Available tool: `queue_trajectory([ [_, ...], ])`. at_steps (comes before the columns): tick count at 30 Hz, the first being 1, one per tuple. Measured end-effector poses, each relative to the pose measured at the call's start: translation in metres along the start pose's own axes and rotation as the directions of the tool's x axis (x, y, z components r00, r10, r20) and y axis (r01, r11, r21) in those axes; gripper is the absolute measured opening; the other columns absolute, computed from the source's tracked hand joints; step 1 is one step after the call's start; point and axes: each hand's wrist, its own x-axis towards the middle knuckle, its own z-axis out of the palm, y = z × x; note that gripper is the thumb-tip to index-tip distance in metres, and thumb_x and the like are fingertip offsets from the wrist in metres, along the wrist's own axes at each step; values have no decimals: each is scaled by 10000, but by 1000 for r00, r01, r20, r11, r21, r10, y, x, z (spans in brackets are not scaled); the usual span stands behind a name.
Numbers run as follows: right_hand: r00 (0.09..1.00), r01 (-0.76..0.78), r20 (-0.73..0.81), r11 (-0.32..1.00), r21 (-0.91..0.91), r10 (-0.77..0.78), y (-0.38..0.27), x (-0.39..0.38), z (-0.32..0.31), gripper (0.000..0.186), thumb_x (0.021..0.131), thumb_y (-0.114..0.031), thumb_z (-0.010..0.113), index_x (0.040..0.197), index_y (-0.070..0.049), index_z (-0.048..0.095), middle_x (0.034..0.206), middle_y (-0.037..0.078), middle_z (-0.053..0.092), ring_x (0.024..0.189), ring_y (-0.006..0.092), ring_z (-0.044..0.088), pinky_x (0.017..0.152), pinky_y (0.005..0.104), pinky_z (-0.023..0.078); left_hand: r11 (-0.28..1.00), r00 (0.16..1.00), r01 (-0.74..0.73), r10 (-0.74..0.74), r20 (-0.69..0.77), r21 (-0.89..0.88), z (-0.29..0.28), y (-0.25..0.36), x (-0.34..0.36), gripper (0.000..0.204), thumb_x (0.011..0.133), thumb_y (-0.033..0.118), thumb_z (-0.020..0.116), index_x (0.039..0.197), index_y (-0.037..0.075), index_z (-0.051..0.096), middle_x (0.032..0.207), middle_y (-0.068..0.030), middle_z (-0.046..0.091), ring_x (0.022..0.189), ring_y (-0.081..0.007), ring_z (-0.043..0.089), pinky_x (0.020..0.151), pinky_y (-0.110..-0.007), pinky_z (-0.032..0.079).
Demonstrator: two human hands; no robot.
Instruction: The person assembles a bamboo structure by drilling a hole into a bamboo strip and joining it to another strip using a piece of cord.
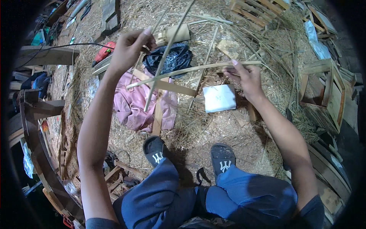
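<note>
My right hand [246,78] grips a long pale split-bamboo strip [190,70] near its right end, thumb on top. That strip reaches leftward and crosses a second bamboo strip [164,57], which slants from the top edge down over a pink cloth [133,99]. The two meet in a cross above the cloth. My left hand [133,47] is raised to the left of the slanted strip, fingers curled in and thumb up. Whatever its fingers pinch, if anything, is too small to make out.
Behind the strips lie a black plastic bag [179,57] and a red power tool [103,54]. A white sheet [220,98] sits on the straw-covered ground in front of my sandals [223,158]. Wooden frames [324,95] stand at right; a curved timber piece [32,129] stands at left.
</note>
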Motion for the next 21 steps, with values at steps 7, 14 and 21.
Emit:
queue_trajectory([
  [7, 999, -38, -22, 999, -15, 38, -3, 3, 2, 321, 1018, -231, 625, 1050, 86, 664, 986, 201, 731, 921, 259, 747, 832, 340, 631, 964, 985, 172, -167, -43, 203, -43, -86, -24, 450, 1045, 374, 580, 835, -9, 687, 691, -2, 625, 616, -76, 558, 585, -256, 456],
  [14, 998, -35, -58, 999, -23, 33, -10, 2, 4, 349, 1016, -236, 630, 1063, 108, 671, 989, 219, 729, 918, 253, 745, 821, 316, 637, 831, 973, 99, -195, 120, 548, -27, -130, 1, 226, 952, 233, 703, 948, 10, 739, 778, -89, 706, 708, -151, 662, 687, -328, 530],
  [21, 998, -52, -46, 996, -72, 48, -8, 4, 3, 389, 1036, -254, 591, 1109, 124, 650, 1056, 237, 713, 949, 279, 740, 854, 351, 632, 709, 872, -365, 34, 488, 603, 0, -162, 31, 297, 797, 109, 748, 1092, 77, 730, 1053, -150, 690, 1002, -362, 667, 861, -441, 541],
])
